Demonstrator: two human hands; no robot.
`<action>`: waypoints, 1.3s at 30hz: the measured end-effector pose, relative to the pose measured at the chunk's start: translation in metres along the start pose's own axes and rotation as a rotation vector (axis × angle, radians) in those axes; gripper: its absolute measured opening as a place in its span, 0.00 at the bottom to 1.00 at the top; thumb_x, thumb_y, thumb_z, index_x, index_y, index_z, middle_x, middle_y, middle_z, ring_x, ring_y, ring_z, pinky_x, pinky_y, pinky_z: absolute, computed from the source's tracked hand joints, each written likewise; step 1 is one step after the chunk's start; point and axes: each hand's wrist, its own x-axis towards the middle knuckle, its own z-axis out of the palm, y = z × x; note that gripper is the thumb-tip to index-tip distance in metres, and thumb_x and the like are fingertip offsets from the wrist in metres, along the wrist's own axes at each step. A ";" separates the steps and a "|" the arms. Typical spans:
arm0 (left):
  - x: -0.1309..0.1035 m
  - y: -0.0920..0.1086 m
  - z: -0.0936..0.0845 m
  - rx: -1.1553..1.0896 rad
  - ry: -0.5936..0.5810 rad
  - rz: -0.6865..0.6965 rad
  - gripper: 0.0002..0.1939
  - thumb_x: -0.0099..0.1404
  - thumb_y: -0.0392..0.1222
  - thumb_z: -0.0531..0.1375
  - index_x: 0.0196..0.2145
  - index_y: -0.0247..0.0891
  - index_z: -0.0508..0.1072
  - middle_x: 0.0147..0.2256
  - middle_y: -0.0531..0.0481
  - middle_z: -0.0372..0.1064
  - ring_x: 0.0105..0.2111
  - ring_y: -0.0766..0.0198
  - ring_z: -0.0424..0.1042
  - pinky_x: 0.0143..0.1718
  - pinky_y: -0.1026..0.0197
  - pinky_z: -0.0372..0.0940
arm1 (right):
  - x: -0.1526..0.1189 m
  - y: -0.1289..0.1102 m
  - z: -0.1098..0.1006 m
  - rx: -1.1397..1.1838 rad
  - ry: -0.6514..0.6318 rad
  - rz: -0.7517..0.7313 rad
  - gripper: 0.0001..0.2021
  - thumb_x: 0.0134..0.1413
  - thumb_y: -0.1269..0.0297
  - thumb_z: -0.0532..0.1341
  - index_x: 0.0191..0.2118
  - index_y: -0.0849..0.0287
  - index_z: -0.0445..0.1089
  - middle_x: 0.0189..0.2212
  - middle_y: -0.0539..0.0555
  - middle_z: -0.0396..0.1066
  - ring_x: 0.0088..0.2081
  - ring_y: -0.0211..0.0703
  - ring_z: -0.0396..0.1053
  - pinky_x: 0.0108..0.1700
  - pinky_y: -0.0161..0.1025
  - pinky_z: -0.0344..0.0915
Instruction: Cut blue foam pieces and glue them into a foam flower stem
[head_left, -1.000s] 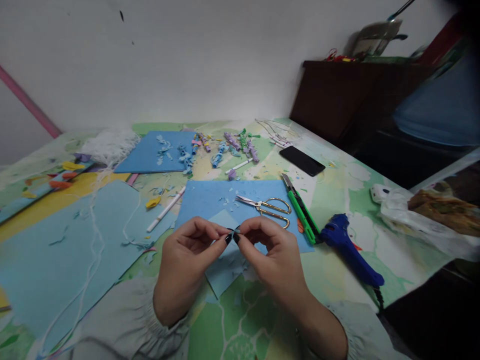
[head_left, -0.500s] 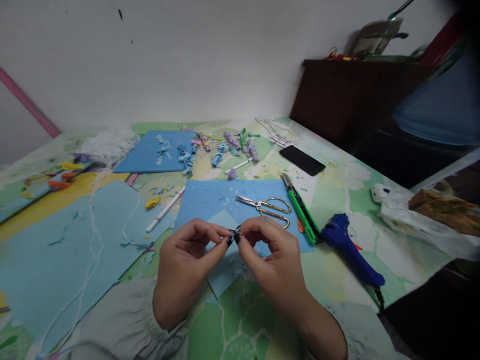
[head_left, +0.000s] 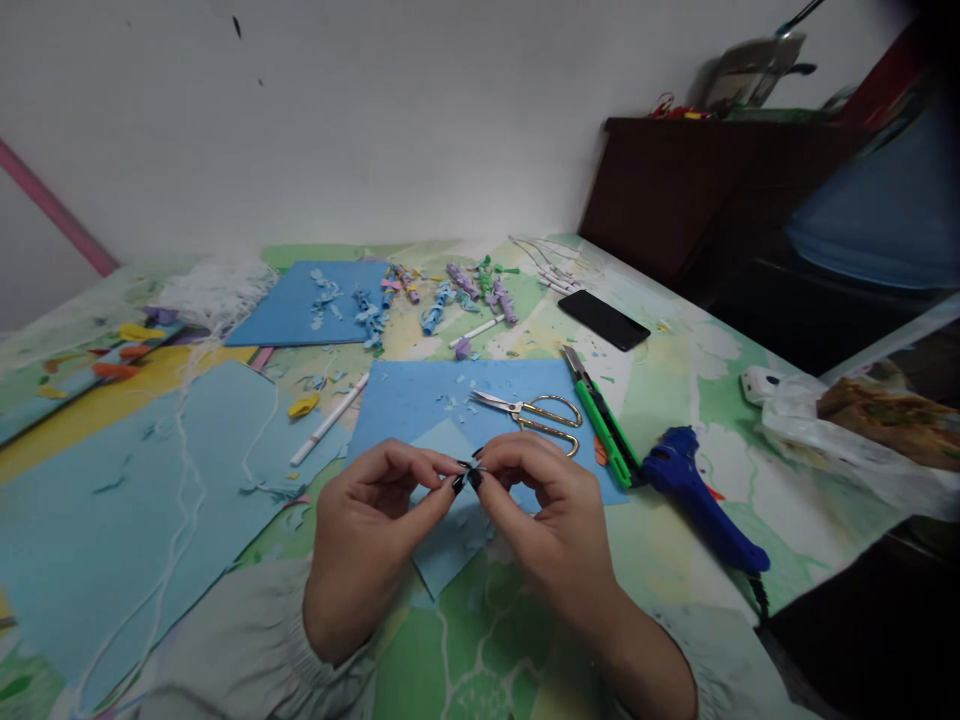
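Note:
My left hand (head_left: 375,530) and my right hand (head_left: 551,530) meet at the fingertips, both closed in a pinch. Between them they hold a small light-blue paper piece (head_left: 472,468), mostly covered by the fingers. Under the hands lies a light-blue paper sheet (head_left: 442,565) with tiny scraps, partly over a darker blue sheet (head_left: 420,385). Just beyond my right hand, gold-handled scissors (head_left: 517,407) rest with their blades slightly apart. A green utility knife (head_left: 604,425) lies to their right, its blade out.
A blue glue gun (head_left: 705,500) lies right of the knife, with a black phone (head_left: 604,320) farther back. Several decorated paper rolls (head_left: 435,310) lie at the back. White string (head_left: 187,440) trails over a large light-blue sheet (head_left: 90,530). A white stick (head_left: 330,420) lies left.
Both hands stay nearly in place, with only slight finger movement around the small paper piece. The things on the table have not moved.

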 end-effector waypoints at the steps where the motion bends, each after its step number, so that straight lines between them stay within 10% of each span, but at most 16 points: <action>1: 0.000 0.000 0.000 0.000 0.002 0.000 0.09 0.51 0.28 0.63 0.21 0.38 0.67 0.27 0.54 0.74 0.31 0.68 0.74 0.36 0.68 0.69 | 0.000 0.000 0.000 0.021 0.001 0.009 0.07 0.47 0.78 0.57 0.27 0.59 0.69 0.28 0.51 0.69 0.31 0.38 0.66 0.31 0.36 0.65; 20: -0.010 -0.001 -0.002 0.248 -0.017 0.339 0.10 0.55 0.26 0.60 0.27 0.41 0.69 0.33 0.53 0.73 0.38 0.62 0.72 0.44 0.58 0.66 | -0.001 0.001 -0.001 -0.018 0.018 -0.054 0.07 0.48 0.77 0.58 0.28 0.58 0.69 0.31 0.52 0.69 0.32 0.39 0.67 0.33 0.37 0.64; 39: -0.011 -0.001 0.002 0.253 0.093 0.201 0.09 0.56 0.32 0.61 0.27 0.43 0.64 0.31 0.57 0.72 0.35 0.66 0.72 0.40 0.64 0.67 | -0.005 0.002 0.002 -0.115 0.042 -0.141 0.04 0.49 0.74 0.60 0.32 0.60 0.71 0.37 0.54 0.68 0.33 0.38 0.66 0.32 0.36 0.65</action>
